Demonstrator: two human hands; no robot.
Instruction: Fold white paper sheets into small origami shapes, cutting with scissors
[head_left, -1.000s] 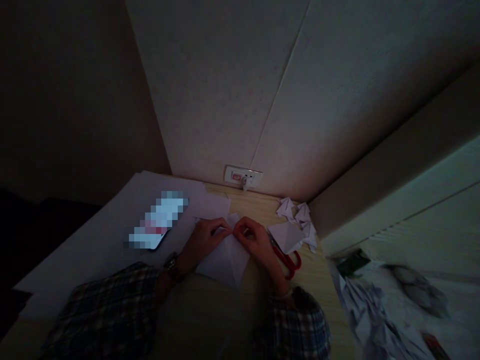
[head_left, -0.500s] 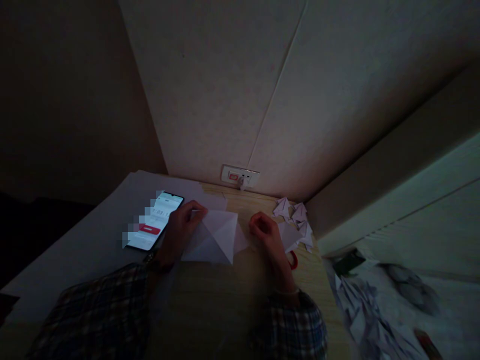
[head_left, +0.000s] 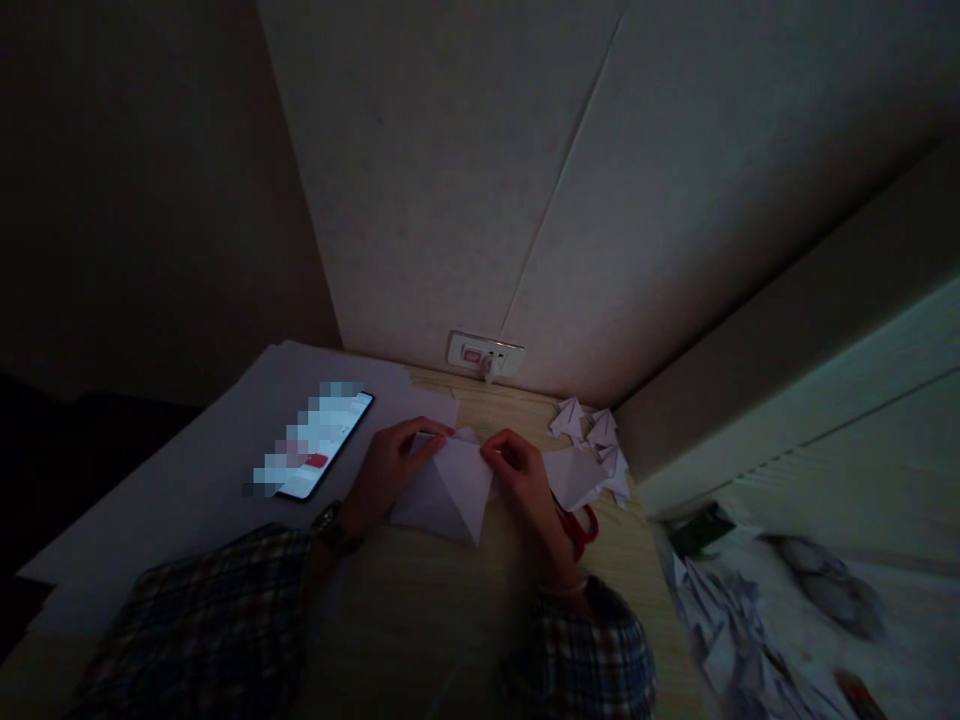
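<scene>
A creased sheet of white paper (head_left: 442, 490), partly folded, is held between my two hands just above the wooden table. My left hand (head_left: 394, 460) pinches its upper left edge between thumb and fingers. At the upper right corner, my right hand (head_left: 517, 465) has its thumb and forefinger closed on the paper. Beside my right wrist lie red-handled scissors (head_left: 581, 530), partly hidden by the wrist and by another piece of white paper (head_left: 574, 475).
Several folded paper pieces (head_left: 600, 430) sit at the table's back right corner. A lit phone (head_left: 330, 445) rests on large white sheets (head_left: 202, 480) at left. A wall socket (head_left: 484, 352) with a plug is behind. More folded paper (head_left: 727, 620) lies lower right, beyond the table edge.
My right hand has moved left and taken hold of the paper's upper right corner. My left hand has shifted right along the top edge, and the paper has moved slightly right.
</scene>
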